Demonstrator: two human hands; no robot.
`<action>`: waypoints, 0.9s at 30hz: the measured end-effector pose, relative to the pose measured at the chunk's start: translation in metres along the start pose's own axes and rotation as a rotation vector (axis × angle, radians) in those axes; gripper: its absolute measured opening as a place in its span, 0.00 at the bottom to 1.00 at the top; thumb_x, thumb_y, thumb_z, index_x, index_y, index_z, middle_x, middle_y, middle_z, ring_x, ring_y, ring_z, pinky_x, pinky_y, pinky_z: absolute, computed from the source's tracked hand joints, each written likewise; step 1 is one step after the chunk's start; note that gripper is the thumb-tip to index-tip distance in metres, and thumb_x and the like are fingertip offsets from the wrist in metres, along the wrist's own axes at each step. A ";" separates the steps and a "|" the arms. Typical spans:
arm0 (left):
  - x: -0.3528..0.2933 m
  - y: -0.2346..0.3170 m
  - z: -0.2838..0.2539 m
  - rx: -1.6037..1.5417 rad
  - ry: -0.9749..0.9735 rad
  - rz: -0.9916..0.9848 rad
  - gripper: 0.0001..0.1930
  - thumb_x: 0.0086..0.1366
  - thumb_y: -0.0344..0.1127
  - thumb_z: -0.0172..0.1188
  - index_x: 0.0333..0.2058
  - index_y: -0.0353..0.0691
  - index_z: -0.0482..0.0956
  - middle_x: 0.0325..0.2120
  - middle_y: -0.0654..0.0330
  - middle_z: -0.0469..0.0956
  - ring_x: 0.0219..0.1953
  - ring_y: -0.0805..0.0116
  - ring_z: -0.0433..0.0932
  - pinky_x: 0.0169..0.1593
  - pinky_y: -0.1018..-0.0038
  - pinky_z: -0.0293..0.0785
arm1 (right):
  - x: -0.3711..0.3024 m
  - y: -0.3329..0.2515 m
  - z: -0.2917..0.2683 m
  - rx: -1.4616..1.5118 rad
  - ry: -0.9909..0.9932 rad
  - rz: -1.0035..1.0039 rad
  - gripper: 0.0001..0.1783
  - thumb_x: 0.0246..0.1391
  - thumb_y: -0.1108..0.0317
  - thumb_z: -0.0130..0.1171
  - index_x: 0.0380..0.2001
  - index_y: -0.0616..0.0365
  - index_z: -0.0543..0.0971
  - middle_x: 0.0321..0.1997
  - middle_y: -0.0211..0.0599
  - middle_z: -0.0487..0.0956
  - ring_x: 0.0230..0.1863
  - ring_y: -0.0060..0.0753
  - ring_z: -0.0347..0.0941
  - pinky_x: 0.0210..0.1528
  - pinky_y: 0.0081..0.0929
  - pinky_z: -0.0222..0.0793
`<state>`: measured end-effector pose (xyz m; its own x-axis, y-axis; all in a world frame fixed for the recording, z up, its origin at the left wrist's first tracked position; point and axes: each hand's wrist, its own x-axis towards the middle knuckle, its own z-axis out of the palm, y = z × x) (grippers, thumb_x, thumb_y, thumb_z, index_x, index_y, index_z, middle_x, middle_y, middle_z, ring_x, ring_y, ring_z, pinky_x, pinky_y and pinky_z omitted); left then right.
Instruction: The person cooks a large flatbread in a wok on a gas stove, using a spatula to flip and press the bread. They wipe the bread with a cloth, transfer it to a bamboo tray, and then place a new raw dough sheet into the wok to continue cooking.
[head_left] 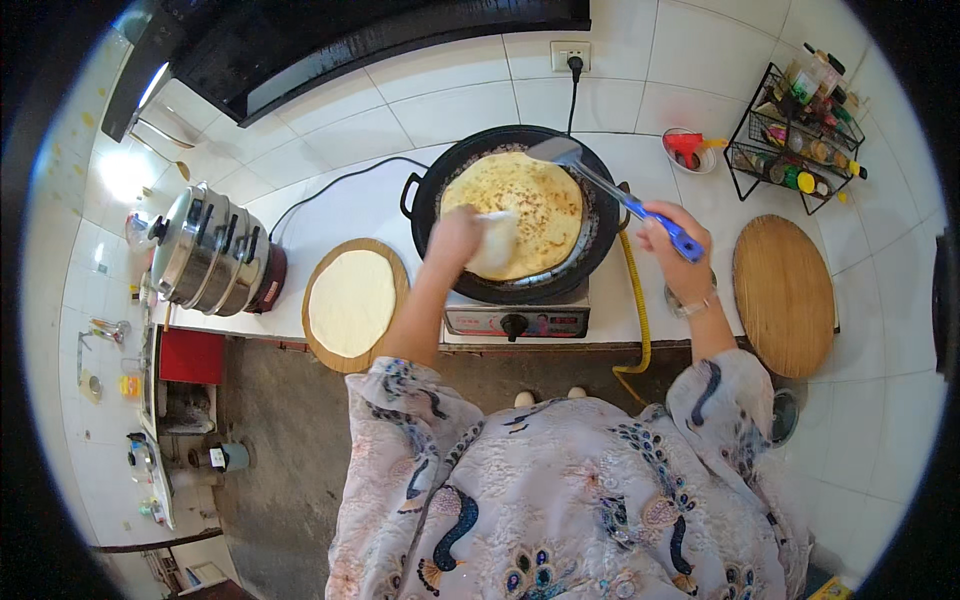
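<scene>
We are looking at a browned flatbread (548,220) lying in a black pan (428,215) in the upper middle of the frame, on a stove (470,320). Our left hand (456,236) is hovering over the bread's left side, its grip folded around a white object (497,247) too blurred for us to name. Our right hand (677,250), right of the pan, is curling its grip round the blue handle of a spatula (605,183), whose blade is reaching over the bread's upper right edge; whether it is sliding beneath, we cannot tell. Lifting from that edge alone could be tearing or folding the bread, and a low left hand could be brushing hot metal. A wooden board (401,275) bearing pale dough (352,305) is overhanging the worktop (380,210), so a forearm knock could be tipping it.
</scene>
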<state>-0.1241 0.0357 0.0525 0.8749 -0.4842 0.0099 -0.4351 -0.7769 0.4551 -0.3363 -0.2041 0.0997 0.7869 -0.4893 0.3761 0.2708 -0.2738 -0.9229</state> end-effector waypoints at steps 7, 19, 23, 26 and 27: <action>0.027 -0.036 -0.041 0.141 0.367 -0.189 0.11 0.56 0.35 0.48 0.32 0.36 0.76 0.28 0.44 0.77 0.32 0.46 0.77 0.36 0.56 0.72 | -0.040 -0.046 -0.036 -0.154 -0.014 0.158 0.09 0.49 0.70 0.57 0.34 0.63 0.76 0.23 0.29 0.75 0.26 0.16 0.71 0.29 0.14 0.67; 0.020 -0.013 0.048 0.344 -0.084 -0.012 0.08 0.51 0.30 0.51 0.28 0.37 0.79 0.29 0.49 0.78 0.33 0.51 0.78 0.37 0.63 0.74 | -0.018 -0.048 -0.009 -0.372 -0.116 0.079 0.07 0.48 0.69 0.57 0.28 0.63 0.75 0.17 0.29 0.70 0.21 0.13 0.62 0.23 0.17 0.60; -0.017 0.022 0.057 0.259 -0.155 0.090 0.08 0.52 0.32 0.51 0.27 0.35 0.76 0.26 0.46 0.77 0.31 0.49 0.77 0.36 0.60 0.73 | 0.026 -0.004 0.024 -0.321 -0.213 -0.201 0.11 0.47 0.67 0.58 0.34 0.60 0.75 0.24 0.36 0.74 0.27 0.20 0.70 0.34 0.21 0.67; -0.036 0.047 0.052 0.153 -0.125 0.118 0.10 0.52 0.33 0.51 0.30 0.35 0.76 0.25 0.45 0.76 0.31 0.48 0.76 0.37 0.58 0.72 | 0.035 0.022 0.028 -0.214 -0.163 -0.252 0.13 0.48 0.67 0.58 0.37 0.60 0.75 0.26 0.33 0.76 0.29 0.19 0.72 0.34 0.19 0.68; -0.035 0.050 0.043 0.106 -0.110 0.083 0.09 0.52 0.33 0.51 0.30 0.36 0.76 0.25 0.45 0.77 0.31 0.48 0.76 0.37 0.59 0.72 | 0.032 0.018 0.021 -0.174 -0.127 -0.220 0.12 0.48 0.67 0.58 0.37 0.61 0.76 0.26 0.33 0.76 0.29 0.19 0.72 0.33 0.18 0.68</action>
<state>-0.1861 -0.0034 0.0361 0.8087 -0.5854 -0.0569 -0.5303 -0.7676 0.3599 -0.2948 -0.2078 0.0931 0.7862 -0.2977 0.5415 0.3517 -0.5050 -0.7882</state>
